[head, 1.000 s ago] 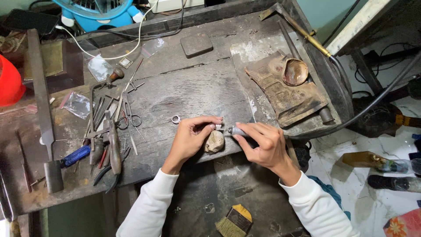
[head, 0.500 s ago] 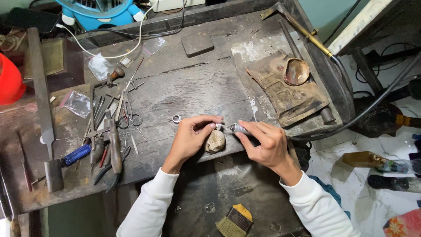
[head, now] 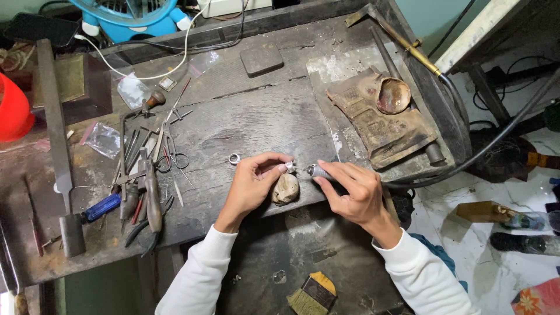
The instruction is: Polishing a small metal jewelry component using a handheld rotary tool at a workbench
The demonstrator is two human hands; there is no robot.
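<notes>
A small pale piece (head: 289, 167) sits pinched between my left thumb and forefinger, at the front edge of the workbench (head: 251, 116), just above a rounded, stone-like bench peg (head: 285, 188). My left hand (head: 252, 185) is closed on that piece, fingertips pressed together around it; I cannot tell exactly what the piece is, it is too small. My right hand (head: 353, 189) has its fingers wrapped tight on a metal rotary handpiece (head: 318, 171), whose tip meets the piece. A dark flexible hose (head: 478, 151) runs from the handpiece off to the right, past the bench edge. Just left of my left hand a small metal ring (head: 234, 158) lies on the wood. Farther left are pliers (head: 153, 195), scissors (head: 169, 153), a blue-handled screwdriver (head: 100, 207) and a long flat file (head: 55, 140). At the right rear, a worn leather pad (head: 373, 125) carries a shallow brown dish (head: 394, 96). Below the bench, a small brush (head: 312, 291) lies on the floor.
</notes>
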